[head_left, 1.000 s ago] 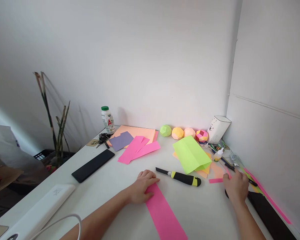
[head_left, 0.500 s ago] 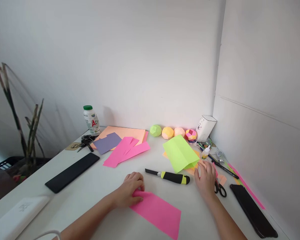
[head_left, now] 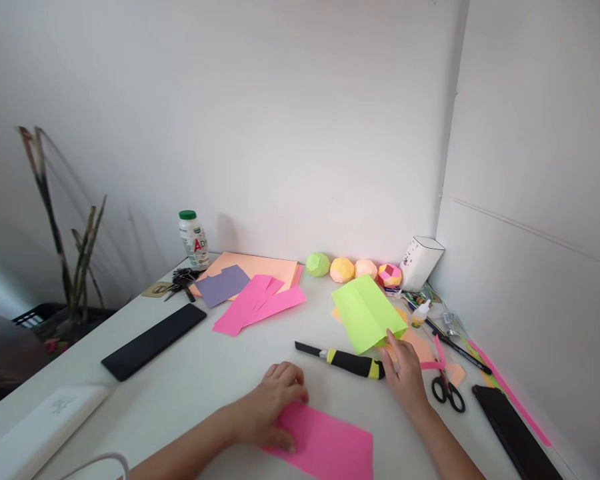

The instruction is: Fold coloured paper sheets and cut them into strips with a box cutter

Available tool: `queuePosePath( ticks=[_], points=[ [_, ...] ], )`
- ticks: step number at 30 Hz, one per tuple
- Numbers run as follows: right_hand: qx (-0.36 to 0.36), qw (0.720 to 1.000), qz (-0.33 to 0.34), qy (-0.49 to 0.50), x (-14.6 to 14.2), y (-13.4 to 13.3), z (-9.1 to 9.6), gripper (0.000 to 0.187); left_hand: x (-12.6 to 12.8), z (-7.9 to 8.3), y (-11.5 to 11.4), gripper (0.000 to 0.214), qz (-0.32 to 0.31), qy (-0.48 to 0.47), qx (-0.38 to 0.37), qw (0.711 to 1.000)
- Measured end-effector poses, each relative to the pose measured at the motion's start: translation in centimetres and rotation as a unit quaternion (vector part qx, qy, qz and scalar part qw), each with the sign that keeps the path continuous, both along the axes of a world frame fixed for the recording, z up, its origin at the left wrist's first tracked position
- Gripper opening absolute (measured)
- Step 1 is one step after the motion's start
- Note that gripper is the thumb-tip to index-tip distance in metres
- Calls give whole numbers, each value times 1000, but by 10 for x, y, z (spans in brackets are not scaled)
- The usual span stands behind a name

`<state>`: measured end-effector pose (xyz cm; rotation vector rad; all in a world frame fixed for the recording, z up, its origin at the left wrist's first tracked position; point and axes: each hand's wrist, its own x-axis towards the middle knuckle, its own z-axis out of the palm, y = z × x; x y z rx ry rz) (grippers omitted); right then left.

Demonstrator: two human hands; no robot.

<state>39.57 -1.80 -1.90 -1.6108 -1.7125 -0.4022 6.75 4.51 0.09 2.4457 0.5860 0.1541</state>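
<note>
My left hand (head_left: 275,410) is over the far-left end of a pink paper sheet (head_left: 333,437), thumb on its surface and fingers curled at its edge. The sheet's near part runs out of view. My right hand (head_left: 406,373) reaches to the near corner of a folded lime-green paper (head_left: 365,313), fingers apart, fingertips over or against that corner; whether they press it I cannot tell. Its thumb is beside the handle end of a black and yellow utility knife (head_left: 350,362), which lies with its dark blade pointing left. Right of this hand lie black-handled scissors (head_left: 447,393).
Pink strips (head_left: 260,307), a purple paper (head_left: 223,287) and peach sheets (head_left: 280,269) lie at the back left. Several paper balls (head_left: 343,269) line the wall. A glue bottle (head_left: 421,313) stands at right. Long black objects (head_left: 155,340) lie on both sides.
My right hand has moved left, from beside the scissors to the green paper's corner and the knife's end. My left hand stays at the pink sheet's end. The view has shifted slightly.
</note>
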Motion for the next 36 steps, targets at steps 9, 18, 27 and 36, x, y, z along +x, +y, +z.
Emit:
queuePosePath(
  ticks=[9, 18, 27, 36],
  points=[
    [-8, 1000, 24, 9, 9, 8, -15, 37, 3, 1, -8, 34, -22, -9, -5, 1000],
    [-34, 999, 28, 19, 8, 6, -16, 38, -11, 15, 13, 11, 164, -167, -160, 959],
    [-70, 997, 40, 11, 8, 6, -19, 41, -65, -26, 101, 35, 566, -194, -25, 801],
    [-90, 995, 40, -5, 8, 5, -24, 44, -67, -36, 105, 25, 542, -142, 123, 819]
  ],
)
